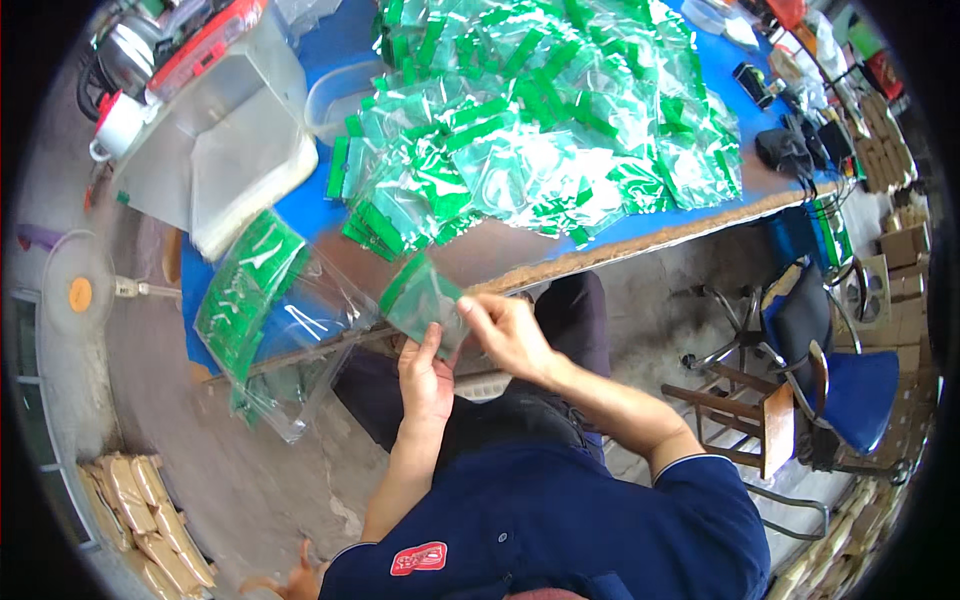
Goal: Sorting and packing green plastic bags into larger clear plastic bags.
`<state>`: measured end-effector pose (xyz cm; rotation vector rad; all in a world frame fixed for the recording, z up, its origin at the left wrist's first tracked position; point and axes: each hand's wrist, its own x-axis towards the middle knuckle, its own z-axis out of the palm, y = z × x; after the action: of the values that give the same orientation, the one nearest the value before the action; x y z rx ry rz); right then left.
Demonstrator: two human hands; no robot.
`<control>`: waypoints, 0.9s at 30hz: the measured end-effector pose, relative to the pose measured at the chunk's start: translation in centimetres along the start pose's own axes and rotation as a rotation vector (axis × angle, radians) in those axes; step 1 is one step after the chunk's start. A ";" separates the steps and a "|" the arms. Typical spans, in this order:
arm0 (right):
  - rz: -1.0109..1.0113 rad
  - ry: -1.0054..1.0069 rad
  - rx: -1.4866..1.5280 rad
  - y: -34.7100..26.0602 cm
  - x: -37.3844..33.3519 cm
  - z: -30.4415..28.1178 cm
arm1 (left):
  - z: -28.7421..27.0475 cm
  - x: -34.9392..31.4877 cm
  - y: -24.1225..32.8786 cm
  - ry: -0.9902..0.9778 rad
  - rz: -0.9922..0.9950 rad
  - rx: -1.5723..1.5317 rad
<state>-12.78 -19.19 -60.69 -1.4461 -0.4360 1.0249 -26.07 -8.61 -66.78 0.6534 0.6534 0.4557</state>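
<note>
A small clear plastic bag with a green header (425, 300) is held between my hands at the table's front edge. My left hand (425, 378) grips its lower end, thumb on top. At its right side, my right hand (507, 332) is closed with thumb and fingertips on the bag; whether anything else is in them I cannot make out. To the left, a stack of flat green-headed bags (250, 295) lies with a larger clear plastic sheet or bag (325, 310) over the table's edge. Beyond my hands spreads a big heap of green-and-clear bags (540, 130).
The blue-topped table (335, 45) has a worn front edge. On its left stand a translucent plastic bin (225, 130) and a white mug (120, 125). A fan (80, 295) is at far left. A wooden stool (775, 430) and blue chairs (860, 395) stand to the right.
</note>
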 end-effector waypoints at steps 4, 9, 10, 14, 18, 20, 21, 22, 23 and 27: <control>-0.788 0.566 -1.272 -1.6 5.7 -4.8 | -1.0 0.3 0.9 0.029 0.034 0.226; -0.866 0.150 -1.245 2.1 5.1 -5.7 | -1.4 -1.1 1.8 0.083 0.009 0.148; -0.948 0.054 -1.004 2.4 4.8 -5.4 | -1.7 -0.7 1.7 0.091 0.021 0.130; -0.658 -0.112 -0.643 1.9 4.1 -4.5 | -1.1 -1.3 1.1 0.030 -0.109 0.073; -0.628 0.090 -0.522 -0.7 5.7 -3.9 | -1.3 -1.0 -0.1 -0.030 -0.133 0.126; -0.842 0.623 -0.901 -1.9 8.3 -6.5 | -0.8 -1.4 -0.2 0.101 -0.076 0.216; -0.793 0.618 -1.200 -0.5 9.4 -9.0 | -1.3 -0.8 -1.0 0.093 -0.035 0.177; -0.724 0.598 -1.495 0.8 9.9 -10.9 | -1.0 -1.0 -1.0 0.078 -0.045 0.184; -0.820 0.566 -1.437 1.0 9.3 -10.4 | -0.7 -1.1 -0.7 0.088 -0.017 0.160; -0.709 0.215 -1.051 1.5 3.8 -7.0 | -1.9 -1.3 0.2 0.057 -0.024 0.091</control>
<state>-5.66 -20.68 -64.37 -2.0314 -1.3349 -0.0050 -28.31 -8.45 -67.24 0.7197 0.7380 0.4254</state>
